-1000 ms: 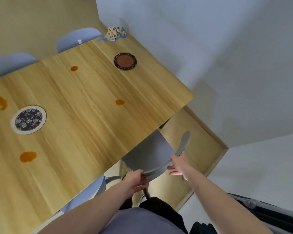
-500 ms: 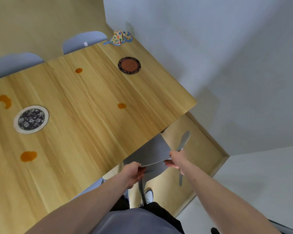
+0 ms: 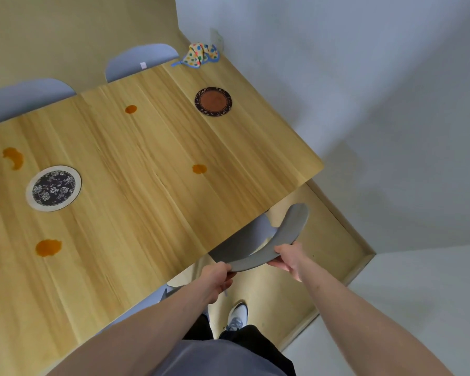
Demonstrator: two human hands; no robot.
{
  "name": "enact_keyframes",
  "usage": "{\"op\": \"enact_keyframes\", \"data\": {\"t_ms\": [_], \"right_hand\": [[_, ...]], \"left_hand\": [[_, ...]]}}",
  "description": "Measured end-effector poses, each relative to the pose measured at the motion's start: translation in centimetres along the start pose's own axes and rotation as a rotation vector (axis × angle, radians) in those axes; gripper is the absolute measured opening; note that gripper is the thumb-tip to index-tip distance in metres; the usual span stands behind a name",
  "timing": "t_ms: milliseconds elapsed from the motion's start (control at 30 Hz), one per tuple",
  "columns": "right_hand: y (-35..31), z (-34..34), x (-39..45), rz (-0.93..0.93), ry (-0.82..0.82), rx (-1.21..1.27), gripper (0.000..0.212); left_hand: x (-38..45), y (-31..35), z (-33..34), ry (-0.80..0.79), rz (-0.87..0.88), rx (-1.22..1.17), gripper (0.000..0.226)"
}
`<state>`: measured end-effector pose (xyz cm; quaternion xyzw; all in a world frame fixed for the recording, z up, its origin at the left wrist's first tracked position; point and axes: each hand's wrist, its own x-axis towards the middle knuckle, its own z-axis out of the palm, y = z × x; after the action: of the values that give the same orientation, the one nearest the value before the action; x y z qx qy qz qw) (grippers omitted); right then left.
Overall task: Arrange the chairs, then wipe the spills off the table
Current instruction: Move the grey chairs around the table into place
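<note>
The grey chair (image 3: 258,245) has slid further under the bench (image 3: 147,185), with the left hand (image 3: 217,275) and right hand (image 3: 289,256) both holding its curved back, so I think wiping the orange spills (image 3: 48,247) comes soon.

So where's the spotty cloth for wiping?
The spotty cloth lies bunched at the table's far corner by the white wall, just beyond the brown coaster and right of a grey chair back.
</note>
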<state>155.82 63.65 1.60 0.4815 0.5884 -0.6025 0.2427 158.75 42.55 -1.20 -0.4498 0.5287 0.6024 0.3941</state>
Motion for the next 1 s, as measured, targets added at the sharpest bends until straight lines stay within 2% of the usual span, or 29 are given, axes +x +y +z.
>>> {"op": "enact_keyframes", "data": {"t_ms": [200, 400, 567, 600, 700, 867, 933, 1000], "right_hand": [[0.2, 1.1, 2.5, 0.057, -0.034, 0.059, 0.037], [1.1, 2.0, 3.8, 0.109, -0.047, 0.080, 0.034], [1.7, 1.0, 5.0, 0.118, -0.042, 0.084, 0.041], [1.5, 0.7, 5.1, 0.107, -0.041, 0.080, 0.041], [0.8, 0.2, 5.7, 0.080, -0.040, 0.074, 0.040], [0.0, 0.4, 6.2, 0.049, -0.069, 0.094, 0.035], [0.0, 0.7, 6.3, 0.052, -0.087, 0.097, 0.036], [0.4, 1.2, 6.8, 0.051, -0.095, 0.093, 0.036]], "left_hand": [[1.9, 1.5, -0.5, 0.054, -0.007, 0.004, 0.008], [4.2, 1.1, -1.4, 0.097, -0.061, 0.035, 0.016], [5.0, 0.0, -0.4, 0.097, -0.111, 0.002, 0.007], [4.8, -0.1, -0.1, 0.096, -0.112, -0.017, 0.009], [6.3, -1.5, 0.2, 0.112, -0.042, -0.062, 0.036], [5.4, -0.6, 1.0, 0.121, -0.044, -0.122, 0.013], [5.6, -0.2, 0.6, 0.115, -0.041, -0.114, 0.017], [6.2, 0.1, 0.0, 0.118, -0.041, -0.090, 0.030]]}}
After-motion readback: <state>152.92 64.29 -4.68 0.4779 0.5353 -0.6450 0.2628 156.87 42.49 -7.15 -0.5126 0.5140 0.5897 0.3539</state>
